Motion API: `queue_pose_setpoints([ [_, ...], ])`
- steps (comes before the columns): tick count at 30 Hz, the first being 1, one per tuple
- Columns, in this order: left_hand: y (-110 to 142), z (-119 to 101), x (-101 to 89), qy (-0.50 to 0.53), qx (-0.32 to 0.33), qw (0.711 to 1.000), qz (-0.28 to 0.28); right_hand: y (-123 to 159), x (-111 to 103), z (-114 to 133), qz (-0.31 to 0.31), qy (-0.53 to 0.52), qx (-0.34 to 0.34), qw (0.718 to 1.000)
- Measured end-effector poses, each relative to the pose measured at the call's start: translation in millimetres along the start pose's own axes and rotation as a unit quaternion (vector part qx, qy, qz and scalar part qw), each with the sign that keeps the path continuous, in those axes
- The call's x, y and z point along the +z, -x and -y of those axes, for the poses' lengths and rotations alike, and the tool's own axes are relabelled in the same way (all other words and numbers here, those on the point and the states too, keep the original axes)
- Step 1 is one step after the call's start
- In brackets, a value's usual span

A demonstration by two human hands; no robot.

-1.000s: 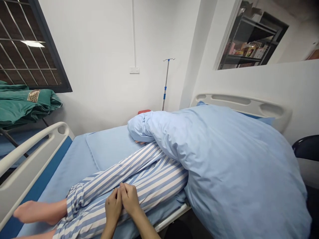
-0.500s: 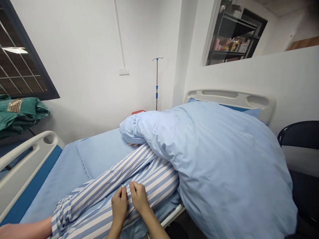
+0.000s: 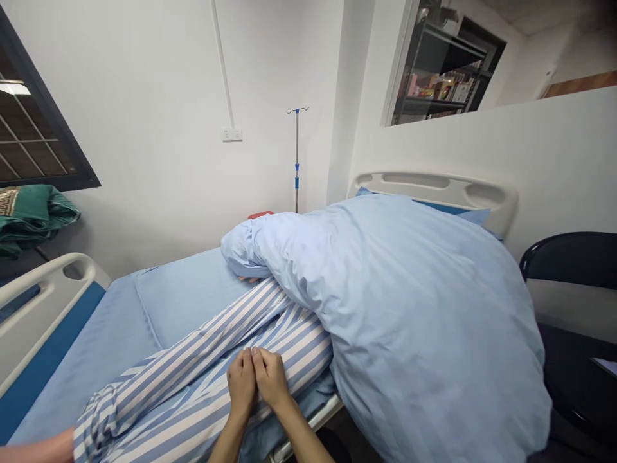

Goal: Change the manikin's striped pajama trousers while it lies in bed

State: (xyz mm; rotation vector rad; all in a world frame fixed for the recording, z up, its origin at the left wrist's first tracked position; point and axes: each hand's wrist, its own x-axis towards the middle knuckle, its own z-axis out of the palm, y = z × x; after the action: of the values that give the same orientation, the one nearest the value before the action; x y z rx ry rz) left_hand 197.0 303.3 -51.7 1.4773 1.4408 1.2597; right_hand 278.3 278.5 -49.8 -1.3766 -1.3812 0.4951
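A person lies on a hospital bed [image 3: 144,308] in blue-and-white striped trousers [image 3: 202,366], the upper body hidden under a light blue duvet [image 3: 414,308]. My left hand [image 3: 241,384] and my right hand [image 3: 270,378] rest side by side on the nearer striped leg. Both have their fingers curled and pressed onto the cloth, thumbs touching each other. Whether they pinch the fabric I cannot make out. A bare ankle [image 3: 43,447] shows at the lower left edge.
The white footboard [image 3: 43,302] stands at left and the white headboard [image 3: 434,186] at back right. An IV pole [image 3: 296,161] stands by the wall. Green folded cloth [image 3: 29,215] lies far left. A dark chair [image 3: 573,270] sits at right.
My view has swung to the right, so the bed and feet slid left in the frame. My two hands have moved up the leg toward the duvet and closed together.
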Motion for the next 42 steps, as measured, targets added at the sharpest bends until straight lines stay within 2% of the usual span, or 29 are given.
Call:
queue_pose_setpoints([
  [2, 2, 0, 6.6, -0.013, 0.003, 1.0, 0.014, -3, -8, -4, 0.0, 0.01, -0.01, 1.0],
  [7, 2, -10, 23.7, 0.041, -0.008, 0.999, 0.014, -5, -23, -14, 0.002, 0.042, -0.018, 0.999],
  [12, 3, -6, 35.1, -0.075, 0.031, 0.996, 0.031, -15, -42, -12, -0.039, 0.018, -0.013, 0.999],
  [16, 4, -1, 37.1, -0.123, 0.053, 0.99, 0.034, -28, -58, -24, -0.083, 0.102, -0.026, 0.991],
  [20, 3, 0, 33.5, -0.108, 0.057, 0.991, 0.06, -28, -53, -44, -0.097, 0.232, -0.056, 0.966],
  [22, 3, 4, 24.2, -0.108, 0.055, 0.991, 0.062, -26, -49, -49, -0.106, 0.267, -0.068, 0.955],
  [24, 3, 11, 5.6, -0.13, 0.045, 0.99, 0.038, -24, -46, -51, -0.11, 0.287, -0.08, 0.948],
  [27, 3, 26, -41.2, -0.181, 0.034, 0.983, -0.004, -22, -46, -51, -0.103, 0.309, -0.102, 0.94],
  [33, 0, 66, -171.5, -0.282, 0.013, 0.959, -0.035, -20, -43, -53, -0.105, 0.345, -0.11, 0.926],
  [37, 4, 87, -246.8, -0.383, -0.017, 0.921, -0.072, -19, -41, -56, -0.102, 0.375, -0.107, 0.915],
  [39, 6, 92, -272.1, -0.42, -0.007, 0.905, -0.07, -19, -40, -57, -0.098, 0.382, -0.105, 0.913],
  [42, 8, 97, -291.7, -0.423, -0.042, 0.901, -0.092, -19, -38, -57, -0.088, 0.389, -0.095, 0.912],
])
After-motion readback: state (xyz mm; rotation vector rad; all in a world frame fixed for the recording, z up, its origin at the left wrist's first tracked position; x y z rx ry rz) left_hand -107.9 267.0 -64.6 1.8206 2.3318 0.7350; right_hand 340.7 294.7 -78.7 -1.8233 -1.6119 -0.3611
